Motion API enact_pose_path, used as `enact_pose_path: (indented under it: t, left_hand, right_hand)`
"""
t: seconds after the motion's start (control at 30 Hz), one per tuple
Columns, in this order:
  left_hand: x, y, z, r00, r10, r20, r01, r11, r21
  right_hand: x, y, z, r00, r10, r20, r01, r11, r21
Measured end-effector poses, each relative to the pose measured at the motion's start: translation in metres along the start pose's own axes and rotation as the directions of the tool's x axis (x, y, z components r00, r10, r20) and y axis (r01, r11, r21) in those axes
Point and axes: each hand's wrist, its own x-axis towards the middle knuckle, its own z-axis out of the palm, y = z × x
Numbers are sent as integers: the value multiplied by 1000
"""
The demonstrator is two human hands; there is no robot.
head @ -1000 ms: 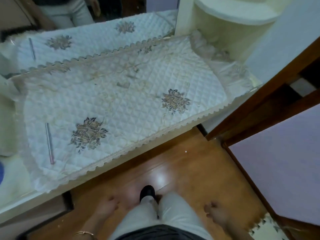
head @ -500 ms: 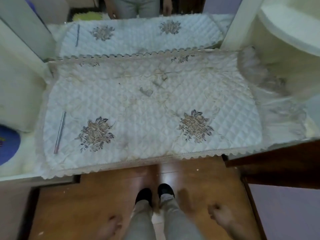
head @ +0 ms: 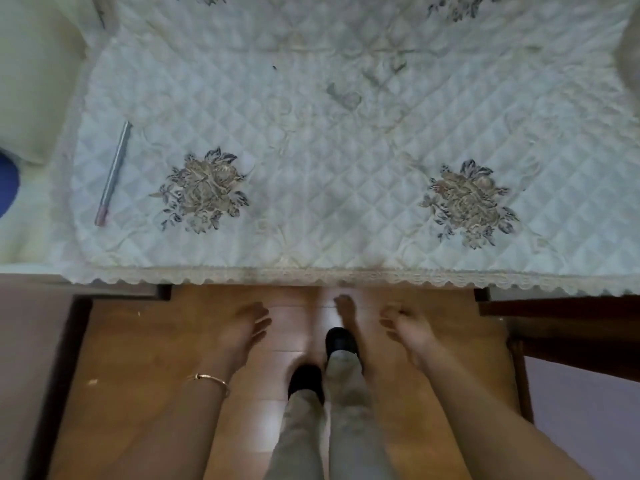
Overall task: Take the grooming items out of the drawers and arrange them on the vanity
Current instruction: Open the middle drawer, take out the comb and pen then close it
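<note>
The vanity top is covered by a white quilted cloth [head: 346,161] with embroidered flowers and a lace front edge. A thin silver pencil-like stick with a pink tip [head: 113,173] lies on the cloth at the left. My left hand [head: 244,329] and my right hand [head: 405,323] are stretched forward below the vanity's front edge, over the wooden floor. Fingers of both hands are spread and hold nothing. No drawer front shows clearly; the hands are blurred.
A cream side panel [head: 31,81] rises at the left, with a blue object [head: 7,183] at the frame's edge. Dark wooden furniture [head: 561,323] stands at the right. My legs and black shoes [head: 341,341] are on the brown wooden floor [head: 138,341].
The view has moved closer to the vanity and tilted down. Both hands have risen from my sides and reached forward toward the vanity's front edge, fingers uncurling.
</note>
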Motion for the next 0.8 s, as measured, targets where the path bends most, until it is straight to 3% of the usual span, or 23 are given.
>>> enact_pose_path:
  t: [0.1, 0.3, 0.5, 0.63, 0.73, 0.8]
  left_hand:
    - [20, 15, -2, 999, 43, 0, -43, 982, -186]
    - [33, 25, -4, 996, 14, -90, -43, 944, -326]
    - [13, 11, -8, 998, 40, -37, -51, 932, -360]
    - [-14, -12, -23, 1000, 29, 9, -26, 960, -278]
    - [-36, -30, -33, 1000, -2, 7, 3, 989, -146]
    - [-52, -38, -35, 999, 24, -21, -24, 1000, 18]
  right_hand:
    - [21, 3, 12, 999, 30, -21, -25, 977, 214]
    - [34, 4, 17, 999, 27, 20, -34, 869, 493]
    - [18, 17, 13, 997, 33, 70, -63, 873, 484]
    - [-14, 36, 8, 993, 73, 91, -107, 881, 460]
    - [-36, 56, 6, 991, 106, 77, -128, 907, 400]
    - [-53, 66, 7, 993, 114, 6, -112, 963, 243]
